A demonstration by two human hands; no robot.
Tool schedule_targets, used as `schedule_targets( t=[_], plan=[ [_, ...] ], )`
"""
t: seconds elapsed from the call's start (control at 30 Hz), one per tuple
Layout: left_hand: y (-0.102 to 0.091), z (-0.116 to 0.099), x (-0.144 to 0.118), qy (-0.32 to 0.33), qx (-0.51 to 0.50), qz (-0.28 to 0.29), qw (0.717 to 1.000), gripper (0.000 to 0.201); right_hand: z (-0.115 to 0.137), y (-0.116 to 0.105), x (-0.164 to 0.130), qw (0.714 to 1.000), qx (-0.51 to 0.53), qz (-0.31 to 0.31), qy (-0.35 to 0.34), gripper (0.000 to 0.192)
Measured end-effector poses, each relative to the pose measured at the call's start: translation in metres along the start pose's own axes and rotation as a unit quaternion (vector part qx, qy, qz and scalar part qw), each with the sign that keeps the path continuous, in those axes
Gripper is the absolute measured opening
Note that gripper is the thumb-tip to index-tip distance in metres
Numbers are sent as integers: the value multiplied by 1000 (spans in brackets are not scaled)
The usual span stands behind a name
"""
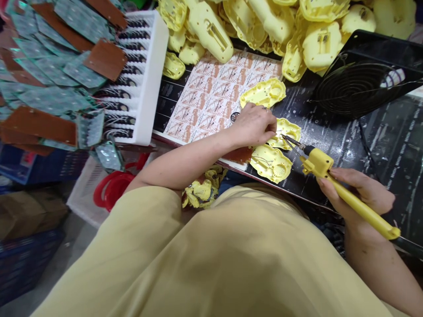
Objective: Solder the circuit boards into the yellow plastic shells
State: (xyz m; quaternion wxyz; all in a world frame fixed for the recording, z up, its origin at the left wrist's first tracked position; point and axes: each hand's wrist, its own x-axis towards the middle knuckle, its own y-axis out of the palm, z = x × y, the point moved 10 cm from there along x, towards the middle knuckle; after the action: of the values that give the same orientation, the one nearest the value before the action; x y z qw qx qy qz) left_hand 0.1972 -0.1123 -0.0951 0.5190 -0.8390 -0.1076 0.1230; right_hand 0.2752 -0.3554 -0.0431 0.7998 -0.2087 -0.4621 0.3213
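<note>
I see my right hand [358, 193] wrapped around the long yellow handle of a soldering iron [343, 196], fingers curled shut on it, with the handle running back past my palm toward the lower right and ending in a dark cord. The iron has a blocky yellow head just ahead of my fingers, then a short black collar and a thin metal tip that slants up and to the left. That tip meets the middle yellow shell [286, 132], a flat, rounded plastic casing lying open side up on the black work surface [333, 145], its pale inner face showing small moulded posts. My left hand [253, 125] rests on the left edge of this same shell, fingers pinched narrow right beside the tip; I cannot tell what, if anything, they pinch. Just below my left hand lies a 2nd yellow shell [271, 163] with a round grille of tiny holes and a thin wire across it, and just above my hand lies a 3rd shell [264, 92], near but apart from the middle one. Under my left wrist spreads a sheet of printed labels [214, 94] in reddish-brown and white. Farther beyond my hands, yellow casings [264, 22] are heaped, a black fan grille [353, 88] sits beyond my right hand, and a white tray [150, 75] stands well left of my left hand.
</note>
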Motion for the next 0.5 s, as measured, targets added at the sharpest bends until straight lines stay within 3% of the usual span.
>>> schedule_targets(
  t=[0.2,0.33,0.5],
  plan=[
    [1,-1,4,-11,18,21,1000,16,11,5,2,998,30,-1,-61,21],
    [2,1,8,-5,3,14,1000,12,4,14,5,998,-18,36,-53,29],
    [3,2,14,7,-1,14,1000,8,18,6,11,993,-1,23,-114,17]
  ],
)
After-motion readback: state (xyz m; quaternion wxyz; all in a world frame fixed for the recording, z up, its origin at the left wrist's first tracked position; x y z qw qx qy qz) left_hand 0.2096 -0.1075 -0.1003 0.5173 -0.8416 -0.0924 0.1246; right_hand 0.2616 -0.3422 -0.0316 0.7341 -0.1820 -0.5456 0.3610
